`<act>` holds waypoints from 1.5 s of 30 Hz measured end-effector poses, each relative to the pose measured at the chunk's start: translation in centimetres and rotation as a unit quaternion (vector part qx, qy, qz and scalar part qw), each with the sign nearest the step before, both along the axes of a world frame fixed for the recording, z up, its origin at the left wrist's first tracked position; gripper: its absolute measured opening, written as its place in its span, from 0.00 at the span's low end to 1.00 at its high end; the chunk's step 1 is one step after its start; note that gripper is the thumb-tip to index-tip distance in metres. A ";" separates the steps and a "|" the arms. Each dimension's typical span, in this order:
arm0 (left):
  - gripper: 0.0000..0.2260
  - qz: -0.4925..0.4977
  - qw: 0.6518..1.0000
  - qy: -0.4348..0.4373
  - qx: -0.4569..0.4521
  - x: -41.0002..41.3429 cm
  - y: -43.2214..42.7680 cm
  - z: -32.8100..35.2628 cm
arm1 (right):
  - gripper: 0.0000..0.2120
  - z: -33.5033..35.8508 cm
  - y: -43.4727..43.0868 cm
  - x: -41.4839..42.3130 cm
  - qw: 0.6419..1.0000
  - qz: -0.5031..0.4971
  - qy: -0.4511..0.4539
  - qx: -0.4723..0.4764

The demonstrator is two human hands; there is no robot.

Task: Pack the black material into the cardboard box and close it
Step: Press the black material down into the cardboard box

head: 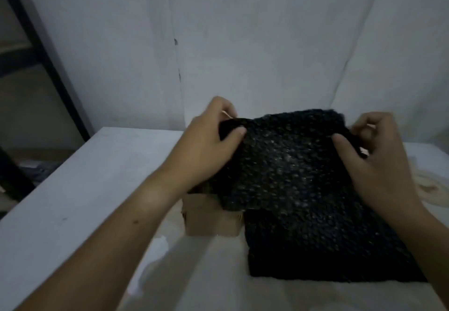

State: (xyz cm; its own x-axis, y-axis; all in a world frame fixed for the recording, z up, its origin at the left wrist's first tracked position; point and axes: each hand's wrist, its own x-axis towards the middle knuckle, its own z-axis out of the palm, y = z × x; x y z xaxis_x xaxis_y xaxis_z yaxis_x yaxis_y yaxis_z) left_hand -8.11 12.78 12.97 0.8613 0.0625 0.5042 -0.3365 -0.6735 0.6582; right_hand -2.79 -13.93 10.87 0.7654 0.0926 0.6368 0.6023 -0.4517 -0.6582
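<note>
Two bare hands hold a black sheet (291,177) with a bumpy, shiny top. The picture is dim and a bit blurry.

The left hand (206,138) grips the far left corner of the sheet. Its thumb (239,131) lies on top and its fingers curl under the edge. The right hand (374,155) pinches the far right corner the same way. Its thumb (340,140) presses on top and its fingers bend around the edge behind it.

The far part of the sheet is lifted up. It hangs over a small brown box (209,221) and hides the top of it. Only the box's left front corner and part of its front side show, so I cannot tell if the box is open. The near part of the sheet lies flat on the table (85,177), just to the right of the box's front side.

The box stands well in from the table's left edge, and the left arm reaches over it.

A pale, bunched cloth (427,184) lies on the table to the right of the right hand. A white sheet (243,43) hangs behind the table's far edge. A dark frame (36,43) stands past the table's far left corner.
</note>
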 end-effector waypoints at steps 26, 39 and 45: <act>0.30 -0.008 0.865 0.375 0.333 1.1 6.7 -3.2 | 0.30 -0.7 14.4 1.4 0.778 0.140 0.220 -0.572; 0.21 0.002 0.798 0.413 0.439 3.0 4.8 -2.7 | 0.22 -1.0 17.1 2.7 0.700 0.171 0.288 -0.630; 0.24 -0.005 0.825 0.406 0.392 2.3 5.5 -2.8 | 0.43 1.5 14.9 2.6 0.792 0.191 0.244 -0.526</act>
State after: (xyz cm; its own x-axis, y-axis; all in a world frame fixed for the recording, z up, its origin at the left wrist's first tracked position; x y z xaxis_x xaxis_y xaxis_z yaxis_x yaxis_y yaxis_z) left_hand -5.81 18.24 10.19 0.9338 -0.0189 -0.3572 -0.0079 -0.9995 0.0321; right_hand -0.24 0.94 12.33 0.6838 0.6606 -0.3099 0.6183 -0.7501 -0.2345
